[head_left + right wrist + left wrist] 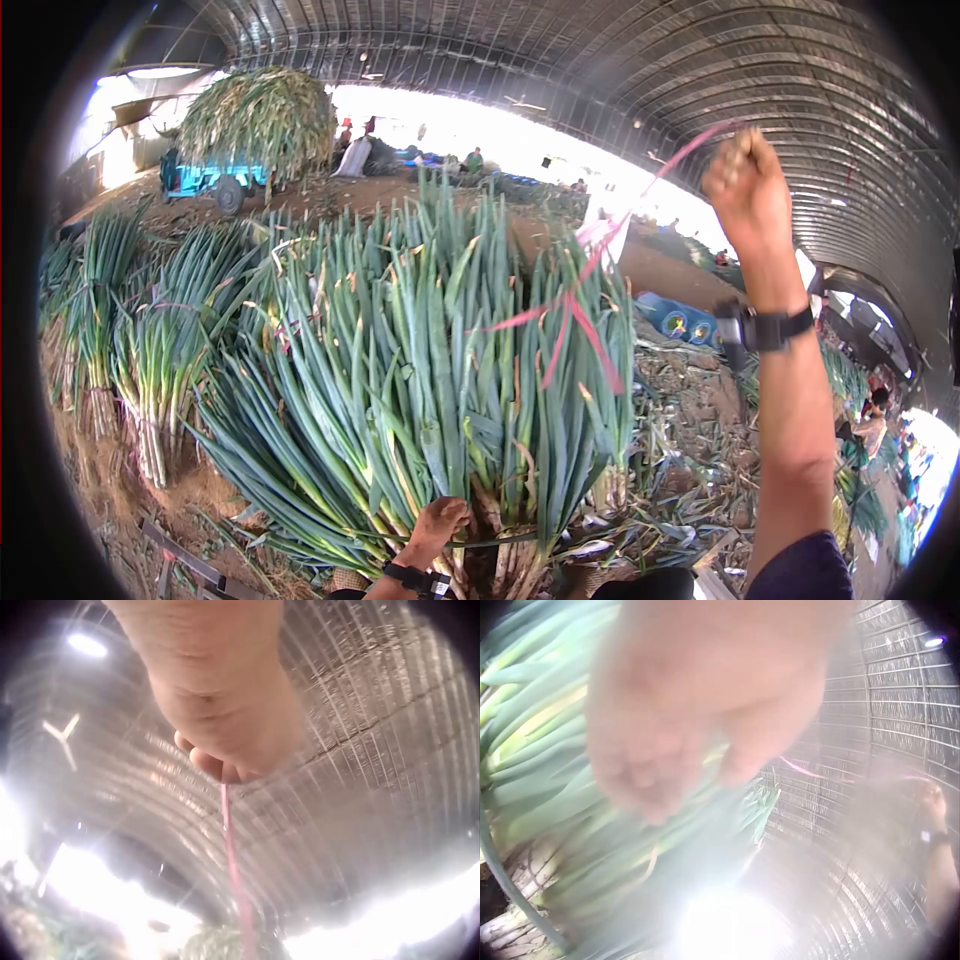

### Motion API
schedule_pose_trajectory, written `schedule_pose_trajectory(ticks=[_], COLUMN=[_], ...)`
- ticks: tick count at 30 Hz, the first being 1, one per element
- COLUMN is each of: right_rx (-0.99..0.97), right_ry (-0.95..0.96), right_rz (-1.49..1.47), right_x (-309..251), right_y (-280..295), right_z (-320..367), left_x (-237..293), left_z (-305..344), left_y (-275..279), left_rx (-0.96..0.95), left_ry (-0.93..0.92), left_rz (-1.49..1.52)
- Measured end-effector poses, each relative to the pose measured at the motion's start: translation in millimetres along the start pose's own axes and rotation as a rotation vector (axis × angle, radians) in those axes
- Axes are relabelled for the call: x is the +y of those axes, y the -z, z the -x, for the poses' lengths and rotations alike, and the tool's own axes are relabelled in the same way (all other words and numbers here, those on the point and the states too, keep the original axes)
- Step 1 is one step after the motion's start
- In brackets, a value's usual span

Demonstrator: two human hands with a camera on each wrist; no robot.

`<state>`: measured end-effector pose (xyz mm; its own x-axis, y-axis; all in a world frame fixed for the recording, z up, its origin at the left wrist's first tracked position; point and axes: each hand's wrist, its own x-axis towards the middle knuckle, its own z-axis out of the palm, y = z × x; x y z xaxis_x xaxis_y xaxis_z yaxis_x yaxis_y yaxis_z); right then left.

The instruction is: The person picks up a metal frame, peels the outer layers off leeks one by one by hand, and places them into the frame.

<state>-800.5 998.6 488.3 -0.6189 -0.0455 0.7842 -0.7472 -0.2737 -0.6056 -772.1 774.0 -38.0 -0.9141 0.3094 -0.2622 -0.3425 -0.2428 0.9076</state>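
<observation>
A large bunch of green onions [430, 330] stands upright in front of me, leaves up and pale stalks at the bottom. My left hand [437, 525] is low against its front, near the stalks; in the left wrist view the left hand [697, 705] is blurred, with thumb and fingers apart over the leaves. High at the right, my right hand [745, 175] grips a pink plastic strip [600, 250]. The strip trails down to the left, its loose ends in front of the leaves. In the right wrist view the pink strip [234, 870] hangs from the curled fingers [206, 761].
More green onion bundles [165, 350] stand at the left. A blue cart [215, 182] heaped with leaves is at the back left. Leaf scraps [680, 460] litter the ground at the right, near a blue patterned item [680, 320]. Several people are farther off under the arched roof [640, 60].
</observation>
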Motion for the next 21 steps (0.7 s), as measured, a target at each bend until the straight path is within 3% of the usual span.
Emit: schedule_pose_trajectory(ticks=[1, 3, 5, 6, 7, 8, 10, 11, 13, 15, 16, 17, 18, 19, 20, 21], right_rx=[-0.004, 0.067, 0.028, -0.050, -0.220, -0.398, -0.459, -0.529, -0.449, -0.519, -0.518, -0.493, -0.470, -0.694, -0.477, -0.175], right_ry=[-0.015, -0.267, -0.346, -0.383, -0.467, -0.539, -1.139, -1.168, -1.340, -1.367, -1.383, -1.408, -1.438, -1.066, -0.929, -1.145], right_rz=[0.159, 0.328, 0.383, 0.700, 0.728, 0.753, 0.602, 0.426, 0.251, 0.334, 0.400, 0.464, 0.509, 1.046, 1.036, 1.032], right_x=[-13, -26, -31, -36, -35, -34, -34, -26, -27, -13, -23, -30, -40, -32, -18, -32], right_y=[4, 25, 43, 54, 65, 75, 72, 69, 51, 67, 70, 77, 75, 90, 106, 97], right_z=[22, 81, 150, 190, 233, 276, 373, 417, 477, 546, 555, 559, 553, 577, 599, 563], left_x=[-3, -15, -18, -21, -44, -55, -55, -44, -48, -71, -61, -88, -67, -36, -24, -12], left_z=[0, -3, 7, 13, 8, 19, 48, 65, 73, 53, 57, 30, 47, 72, 80, 91], left_y=[-2, -7, -18, -27, -37, -51, -86, -106, -119, -125, -126, -111, -129, -137, -153, -170], left_rx=[-0.015, -0.162, -0.309, -0.443, -0.481, -0.558, -0.652, -0.669, -0.614, -0.513, -0.503, -0.694, -0.671, -0.601, -0.670, -0.714], left_ry=[0.007, 0.005, 0.039, 0.088, 0.285, 0.333, 0.376, 0.371, 0.315, 0.224, 0.279, 0.341, 0.278, 0.186, 0.203, 0.220], left_rz=[-0.009, -0.025, -0.039, -0.074, 0.102, 0.254, 0.537, 0.670, 0.789, 0.756, 0.720, 0.692, 0.291, -0.101, -0.315, -0.516])
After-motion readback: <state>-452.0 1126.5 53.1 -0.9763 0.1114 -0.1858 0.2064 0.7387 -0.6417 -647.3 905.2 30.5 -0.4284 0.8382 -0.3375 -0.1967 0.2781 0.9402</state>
